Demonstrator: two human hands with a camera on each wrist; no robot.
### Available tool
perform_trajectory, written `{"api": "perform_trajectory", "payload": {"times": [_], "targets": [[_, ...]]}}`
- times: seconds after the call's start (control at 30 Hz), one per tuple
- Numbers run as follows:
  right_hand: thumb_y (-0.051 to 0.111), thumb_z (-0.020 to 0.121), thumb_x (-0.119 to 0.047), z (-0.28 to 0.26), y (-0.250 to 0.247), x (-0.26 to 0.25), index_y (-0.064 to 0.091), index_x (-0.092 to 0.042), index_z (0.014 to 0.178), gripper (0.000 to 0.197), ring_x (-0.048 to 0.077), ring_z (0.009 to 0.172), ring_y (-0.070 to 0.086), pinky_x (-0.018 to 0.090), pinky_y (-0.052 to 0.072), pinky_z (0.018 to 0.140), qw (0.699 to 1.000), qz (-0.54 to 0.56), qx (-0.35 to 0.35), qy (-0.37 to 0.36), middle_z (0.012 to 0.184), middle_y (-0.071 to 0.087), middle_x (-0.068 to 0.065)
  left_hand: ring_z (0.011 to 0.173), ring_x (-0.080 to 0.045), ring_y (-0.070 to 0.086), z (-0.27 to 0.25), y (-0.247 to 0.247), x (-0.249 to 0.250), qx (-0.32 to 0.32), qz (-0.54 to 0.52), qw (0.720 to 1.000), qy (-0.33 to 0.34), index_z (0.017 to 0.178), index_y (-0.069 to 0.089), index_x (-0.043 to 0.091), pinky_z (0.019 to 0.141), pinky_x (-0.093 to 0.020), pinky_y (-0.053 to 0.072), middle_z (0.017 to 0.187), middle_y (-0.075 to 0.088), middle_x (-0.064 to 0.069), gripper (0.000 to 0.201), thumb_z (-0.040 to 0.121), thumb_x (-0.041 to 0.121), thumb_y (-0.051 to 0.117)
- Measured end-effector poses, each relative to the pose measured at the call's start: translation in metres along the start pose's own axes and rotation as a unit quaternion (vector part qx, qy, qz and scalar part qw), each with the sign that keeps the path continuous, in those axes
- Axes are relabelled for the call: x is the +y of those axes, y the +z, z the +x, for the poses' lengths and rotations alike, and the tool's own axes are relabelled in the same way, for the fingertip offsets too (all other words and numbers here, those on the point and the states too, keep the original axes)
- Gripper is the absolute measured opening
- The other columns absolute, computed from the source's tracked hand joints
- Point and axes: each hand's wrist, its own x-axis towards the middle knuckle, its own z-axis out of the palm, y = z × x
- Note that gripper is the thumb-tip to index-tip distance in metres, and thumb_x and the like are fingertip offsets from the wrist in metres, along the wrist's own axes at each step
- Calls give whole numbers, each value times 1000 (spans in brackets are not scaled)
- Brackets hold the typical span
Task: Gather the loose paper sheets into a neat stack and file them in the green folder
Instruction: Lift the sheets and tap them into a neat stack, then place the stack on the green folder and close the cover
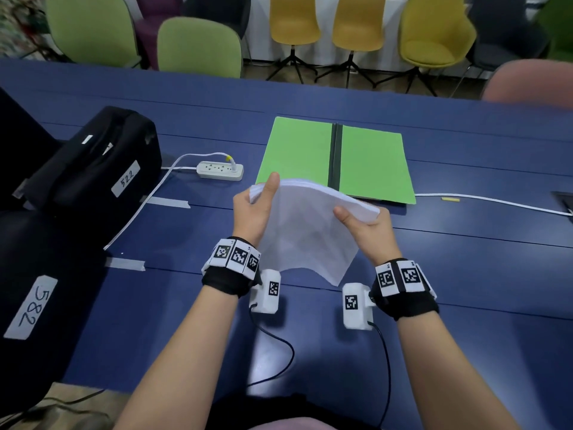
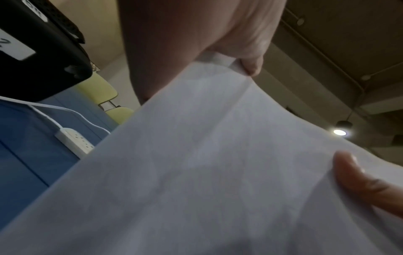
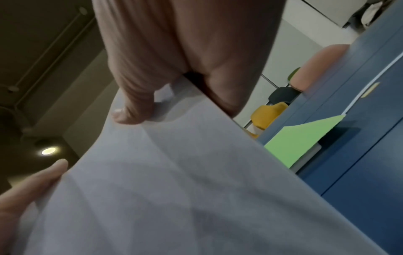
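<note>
Left hand (image 1: 252, 212) and right hand (image 1: 366, 226) pinch the paper stack (image 1: 305, 231) above the desk (image 1: 465, 274); its sagging sheets may slip or fan before reaching the open green folder (image 1: 297, 147).

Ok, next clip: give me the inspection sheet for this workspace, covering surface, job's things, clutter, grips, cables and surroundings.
Surface: blue table, two strips of grey tape on it.
Job's things: paper stack held above the table; green folder lying open and flat behind it.
Clutter: two black cases with labels 522 and 582; small yellow item.
Grips: left hand and right hand each hold a side edge of the stack, thumbs on top.
Cables: white power strip with its cord; white cable on the right; black wrist-camera leads.
Surroundings: green, yellow and dark chairs beyond the table.
</note>
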Motion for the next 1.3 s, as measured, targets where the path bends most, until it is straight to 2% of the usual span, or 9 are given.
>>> {"api": "perform_trajectory", "payload": {"times": [0.17, 0.3, 0.5, 0.67, 0.77, 0.87, 1.0, 1.13, 1.3], "targets": [[70, 83, -12, 2, 2, 13, 64, -29, 83, 18, 2, 77, 66, 19, 52, 77, 999, -19, 2, 42, 90, 70, -4, 57, -1, 55, -2, -7, -12, -19, 30, 999, -31, 66, 60, 22, 59, -16, 48, 56, 60, 16, 21, 85, 25, 68], [67, 86, -16, 3, 4, 17, 64, -21, 81, 8, 19, 81, 64, 34, 51, 82, 996, -56, 37, 54, 92, 68, 8, 59, 7, 62, -10, -12, -26, -20, 35, 998, -51, 75, 66, 24, 62, -13, 52, 62, 67, 18, 12, 83, 16, 70], [60, 88, -2, 4, -11, -20, 62, -18, 79, 19, -4, 57, 66, 14, 52, 56, 999, 26, 10, 34, 61, 70, -19, 66, 2, 65, -14, -32, -15, -112, 63, 990, -58, 84, 70, 15, 63, -15, 53, 70, 72, 14, 1, 84, 16, 69], [60, 87, 1, 4, -14, -45, 63, -19, 82, 21, -4, 62, 67, 14, 52, 59, 998, 63, 19, -17, 66, 72, -19, 65, 1, 66, -30, -41, -24, -151, 82, 982, -78, 82, 69, 14, 61, -15, 51, 68, 72, 12, 9, 88, 15, 63], [66, 84, -2, 2, -5, -39, 62, -22, 80, 21, -6, 64, 66, 14, 53, 63, 996, 68, 51, -26, 67, 71, -20, 78, 2, 67, -23, -39, -26, -120, 90, 987, -48, 87, 70, 21, 74, -16, 54, 85, 72, 10, 7, 89, 19, 64], [71, 81, -4, -4, 6, -16, 63, -20, 80, 18, -5, 65, 67, 16, 53, 65, 996, 62, 62, 3, 69, 72, -17, 77, 8, 66, -18, -38, -39, -97, 96, 988, -67, 90, 68, 22, 77, -16, 52, 90, 69, 11, 7, 86, 17, 68], [71, 81, -8, -20, 20, 27, 65, -19, 82, 13, -5, 62, 65, 17, 53, 63, 996, 10, 13, 85, 81, 69, -8, 82, -12, 64, -25, -41, -68, -54, 110, 981, -148, 96, 64, 13, 81, -27, 47, 94, 66, -2, 19, 80, 8, 73], [69, 84, -12, -27, 27, 56, 63, -20, 88, 11, 14, 83, 64, 24, 50, 73, 989, -34, -14, 144, 89, 67, -1, 96, -23, 65, -28, -45, -83, -27, 114, 976, -186, 105, 60, 1, 86, -32, 50, 102, 67, -6, 35, 77, 13, 77], [67, 86, -21, -21, 12, 50, 68, -11, 93, 12, 18, 82, 67, 26, 52, 73, 986, -80, -1, 146, 93, 70, 4, 88, -16, 67, -30, -53, -70, -112, 157, 967, -166, 107, 65, 0, 80, -22, 54, 98, 69, -5, 30, 83, 16, 72]]}}
